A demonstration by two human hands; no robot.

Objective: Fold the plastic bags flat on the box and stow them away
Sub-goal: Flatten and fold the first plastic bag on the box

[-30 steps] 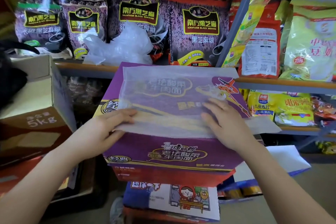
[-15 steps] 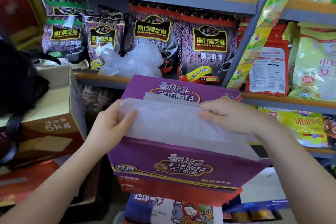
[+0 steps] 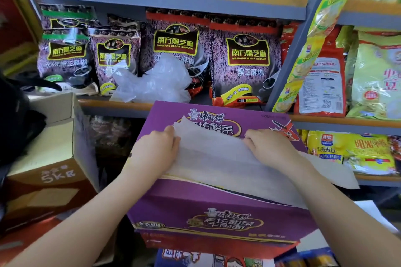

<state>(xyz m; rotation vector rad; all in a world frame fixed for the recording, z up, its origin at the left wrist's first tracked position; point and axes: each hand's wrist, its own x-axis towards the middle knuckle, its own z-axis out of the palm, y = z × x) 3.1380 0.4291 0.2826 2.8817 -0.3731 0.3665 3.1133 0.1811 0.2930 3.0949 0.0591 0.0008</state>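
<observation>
A translucent white plastic bag is laid on top of a purple box, its long axis running left to right across the lid and slanting down toward the right, where one end overhangs the box edge. The far edge of the bag is lifted off the lid. That edge is pinched near its left corner by the left hand, fingers curled over it, and gripped further right by the right hand, fingers likewise curled over the fold. The box is set in front of a metal shelf stocked with dark sesame packets (yellow and red packets are seen further right). A crumpled clear bag is seen on the shelf just behind the box. An open brown carton is placed to the left.
</observation>
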